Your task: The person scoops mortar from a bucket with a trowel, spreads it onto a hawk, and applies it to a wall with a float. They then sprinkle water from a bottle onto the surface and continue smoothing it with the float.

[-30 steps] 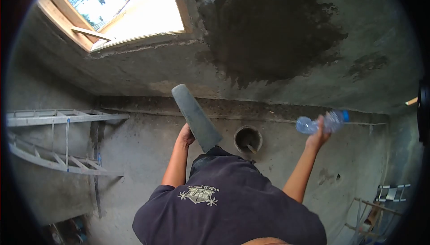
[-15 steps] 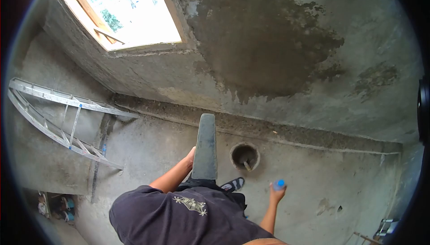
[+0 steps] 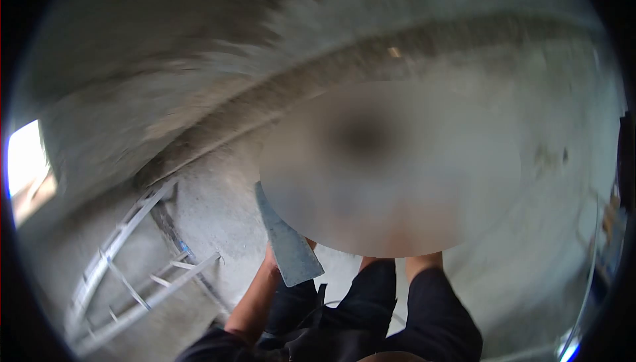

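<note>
The view has swung hard since half a second ago: the window point(image 3: 26, 163), then high at the top left, now sits at the far left edge, the ladder point(image 3: 132, 262) has dropped to the lower left, and the whole frame is smeared by motion. The float point(image 3: 286, 236), a long grey board, has tipped from upright to a slant, its broad end low and near the person's legs point(image 3: 397, 302). The left hand point(image 3: 270, 260) holds it from behind, mostly hidden by the board, with the bare forearm running down to the lower edge. A large blurred oval covers the middle of the frame and hides whatever lies there, so the bucket and the bottle seen earlier cannot be made out, and the right hand is not in view. Below the oval the person's dark trousers show, bent at the knees over the grey floor point(image 3: 218, 209). A dark band of wet mortar point(image 3: 318, 77) curves along the foot of the wall above. The ladder lies flat on the floor, well apart from the float. At the right edge stand blurred things too smeared to tell.
</note>
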The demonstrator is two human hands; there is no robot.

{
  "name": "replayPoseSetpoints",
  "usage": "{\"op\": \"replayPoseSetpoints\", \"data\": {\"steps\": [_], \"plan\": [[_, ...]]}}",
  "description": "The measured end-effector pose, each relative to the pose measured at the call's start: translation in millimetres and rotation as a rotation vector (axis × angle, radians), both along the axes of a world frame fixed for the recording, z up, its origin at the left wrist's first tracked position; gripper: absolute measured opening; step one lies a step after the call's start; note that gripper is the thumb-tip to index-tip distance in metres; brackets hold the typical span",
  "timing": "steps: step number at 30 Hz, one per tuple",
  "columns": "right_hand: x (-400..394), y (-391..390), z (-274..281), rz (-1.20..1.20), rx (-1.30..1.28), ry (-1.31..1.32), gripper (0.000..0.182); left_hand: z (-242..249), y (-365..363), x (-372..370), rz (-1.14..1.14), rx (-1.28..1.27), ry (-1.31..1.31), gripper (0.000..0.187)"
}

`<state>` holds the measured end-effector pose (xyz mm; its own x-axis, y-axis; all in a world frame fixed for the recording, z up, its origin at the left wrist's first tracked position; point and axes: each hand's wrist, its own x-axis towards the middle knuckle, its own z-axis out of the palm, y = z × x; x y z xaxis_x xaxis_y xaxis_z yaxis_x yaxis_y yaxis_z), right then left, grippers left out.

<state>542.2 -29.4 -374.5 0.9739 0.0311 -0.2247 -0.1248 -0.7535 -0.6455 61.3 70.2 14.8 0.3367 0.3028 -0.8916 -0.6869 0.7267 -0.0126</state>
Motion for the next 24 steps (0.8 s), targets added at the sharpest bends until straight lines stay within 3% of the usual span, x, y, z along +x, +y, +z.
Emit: {"op": "replayPoseSetpoints", "data": {"steps": [1,2,3,7,10,12,13,15,16,17,18,19,21,22,24], "plan": [[0,12,-7,0.020,0.161,-0.028,0.063,-5,-9,5,0.032,-0.025,0.086,0.035],[8,16,-21,0.089,-0.250,-0.087,0.065,-16,-22,4,-0.001,-0.098,0.076,0.035],[4,47,7,0.031,-0.285,0.016,0.061,-24,-34,1,0.001,-0.109,0.123,0.035],[-1,69,-14,-0.031,-0.068,0.106,0.056,-34,-46,-4,0.053,-0.276,0.313,0.035],[0,65,-47,0.019,-0.022,0.154,0.060,-38,-42,-9,0.062,-0.251,0.221,0.035],[-2,52,-70,-0.002,0.235,0.196,0.068,-45,-39,-13,0.077,-0.258,0.209,0.035],[-12,51,-62,0.004,0.220,0.201,0.068,-43,-39,-16,0.080,-0.255,0.197,0.035],[-32,65,-38,-0.187,0.236,0.425,0.063,-45,-41,-23,0.123,-0.242,0.174,0.037],[-30,26,-84,-0.475,0.230,0.703,0.049,-46,-41,-24,0.159,-0.217,0.148,0.038],[-64,58,-47,-0.386,-0.012,0.515,0.038,-45,-38,-23,0.166,-0.220,0.141,0.038],[-104,73,-11,0.028,-0.005,0.144,0.032,-43,-35,-21,0.165,-0.225,0.134,0.038],[-127,107,51,0.617,-0.021,-0.091,0.030,-42,-33,-19,0.163,-0.228,0.129,0.038],[-151,158,127,1.255,-0.106,-0.241,0.037,-37,-33,-17,0.183,-0.223,0.094,0.038],[-160,165,133,1.256,-0.102,-0.246,0.037,-36,-32,-16,0.198,-0.213,0.062,0.038],[-174,185,133,1.484,-0.390,-0.210,0.040,-33,-29,-11,0.248,-0.235,0.040,0.039]]}}
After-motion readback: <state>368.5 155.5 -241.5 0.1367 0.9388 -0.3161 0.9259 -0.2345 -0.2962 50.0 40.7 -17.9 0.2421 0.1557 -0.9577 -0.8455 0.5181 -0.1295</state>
